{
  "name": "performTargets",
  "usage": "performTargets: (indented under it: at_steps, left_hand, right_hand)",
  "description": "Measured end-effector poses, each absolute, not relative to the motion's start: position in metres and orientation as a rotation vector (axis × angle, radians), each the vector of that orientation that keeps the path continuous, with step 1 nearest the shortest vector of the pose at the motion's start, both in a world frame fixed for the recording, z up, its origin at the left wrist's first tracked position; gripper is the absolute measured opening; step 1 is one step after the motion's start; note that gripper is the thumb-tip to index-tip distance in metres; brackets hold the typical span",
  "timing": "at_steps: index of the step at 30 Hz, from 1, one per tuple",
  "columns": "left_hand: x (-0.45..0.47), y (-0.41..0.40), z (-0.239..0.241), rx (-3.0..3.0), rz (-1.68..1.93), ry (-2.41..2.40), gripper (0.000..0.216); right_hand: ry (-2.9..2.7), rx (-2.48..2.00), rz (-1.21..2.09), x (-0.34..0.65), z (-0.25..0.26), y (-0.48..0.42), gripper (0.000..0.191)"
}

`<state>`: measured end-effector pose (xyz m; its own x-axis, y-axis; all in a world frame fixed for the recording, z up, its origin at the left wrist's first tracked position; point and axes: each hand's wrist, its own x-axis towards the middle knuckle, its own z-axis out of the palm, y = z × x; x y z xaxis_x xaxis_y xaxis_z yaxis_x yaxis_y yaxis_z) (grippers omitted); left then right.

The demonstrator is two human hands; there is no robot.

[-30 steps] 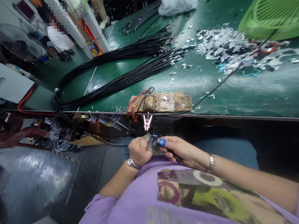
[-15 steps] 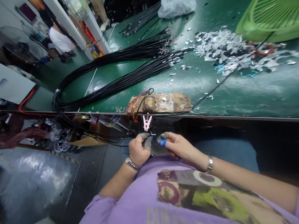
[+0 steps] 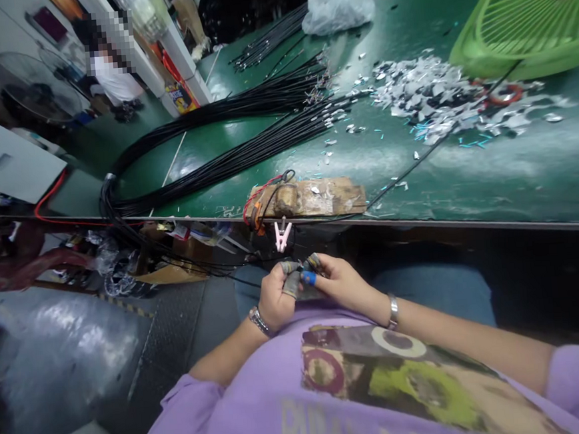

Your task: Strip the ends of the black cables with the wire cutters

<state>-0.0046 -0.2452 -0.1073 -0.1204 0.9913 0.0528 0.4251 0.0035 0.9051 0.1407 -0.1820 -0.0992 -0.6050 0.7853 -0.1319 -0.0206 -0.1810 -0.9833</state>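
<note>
My left hand (image 3: 275,295) and my right hand (image 3: 337,283) meet close to my chest, below the table edge. Both are closed in a pinch, fingertips together, around a small dark piece (image 3: 299,284) that I cannot make out. Grey finger covers sit on several fingertips and a blue one is on a right fingertip (image 3: 309,278). A pink clip (image 3: 283,234) hangs from the table edge just above the hands. A wooden block (image 3: 313,199) with red and black wires (image 3: 262,196) lies on the green table (image 3: 467,183) right behind it.
Long bundles of black cable (image 3: 244,153) run across the table and loop over its left edge. Silver and blue scraps (image 3: 425,96) litter the right part beside a green basket (image 3: 524,18). A white plastic bag (image 3: 337,2) lies at the back. Another person (image 3: 112,70) sits far left.
My hands have drawn closer together and slightly left. The thin black piece seen under my right hand a second ago no longer shows.
</note>
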Motion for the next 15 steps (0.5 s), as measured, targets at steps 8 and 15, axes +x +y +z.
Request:
performTargets:
  at_steps: [8, 15]
  left_hand:
    - [-0.006, -0.244, -0.113, 1.693, 1.259, 1.467, 0.029]
    - [-0.008, -0.246, -0.113, 1.741, 1.245, 1.5, 0.027]
  right_hand:
    - [-1.758, -0.834, 1.43, 0.148, -0.097, -0.183, 0.02]
    - [-1.948, -0.84, 1.247, 0.153, -0.095, -0.184, 0.019]
